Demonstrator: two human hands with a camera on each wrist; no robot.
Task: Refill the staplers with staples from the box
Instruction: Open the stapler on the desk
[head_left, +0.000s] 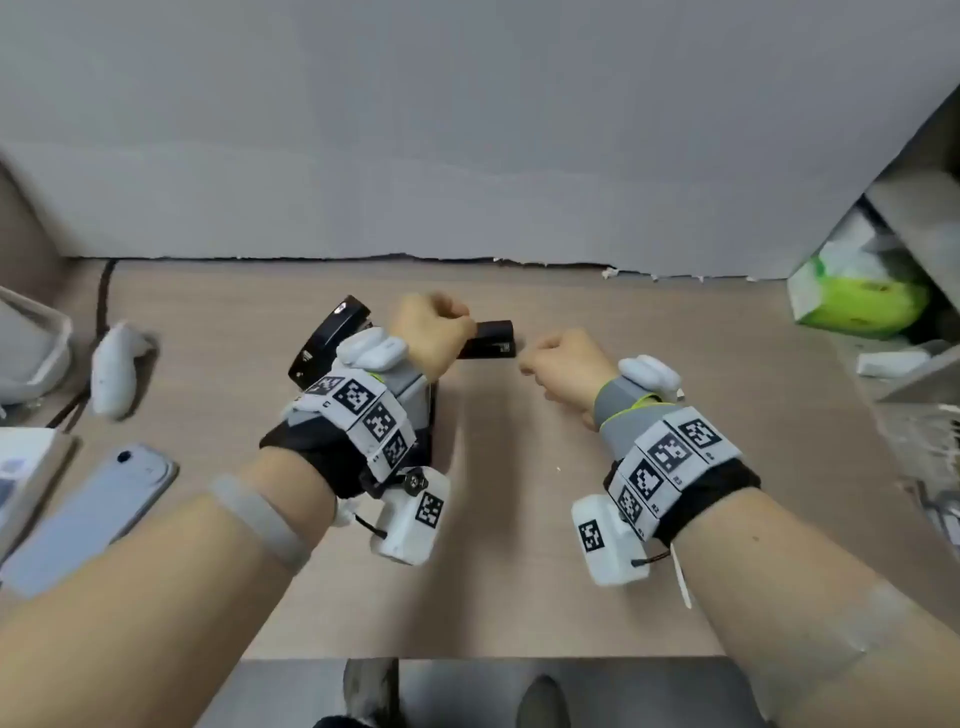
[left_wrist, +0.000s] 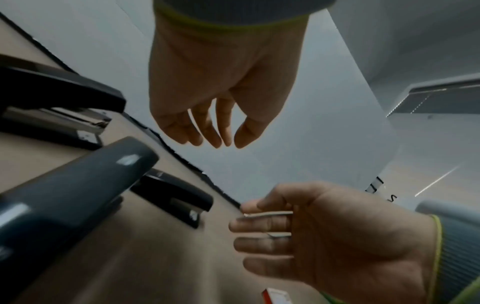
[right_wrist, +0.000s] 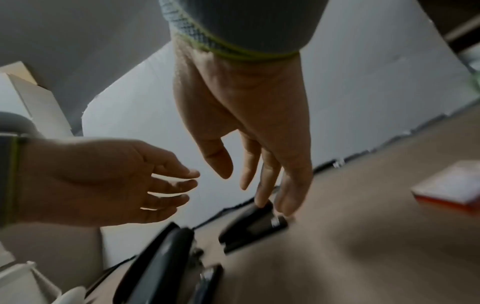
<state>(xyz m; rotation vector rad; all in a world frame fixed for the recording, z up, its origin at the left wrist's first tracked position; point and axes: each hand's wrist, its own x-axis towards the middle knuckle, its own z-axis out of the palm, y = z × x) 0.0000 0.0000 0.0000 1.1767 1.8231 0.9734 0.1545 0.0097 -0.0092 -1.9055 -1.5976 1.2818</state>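
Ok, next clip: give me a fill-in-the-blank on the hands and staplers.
1. The right hand pinches a thin metal strip of ___.
2. The left hand holds ___.
3. The small stapler is ___ in colour.
Missing: staples; nothing; black.

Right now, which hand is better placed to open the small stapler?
Left. The left hand is empty beside the small stapler; the right hand pinches a staple strip.

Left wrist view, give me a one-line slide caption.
Right hand pinches a thin silver staple strip near three black staplers on the tan table, while the left hand holds nothing.
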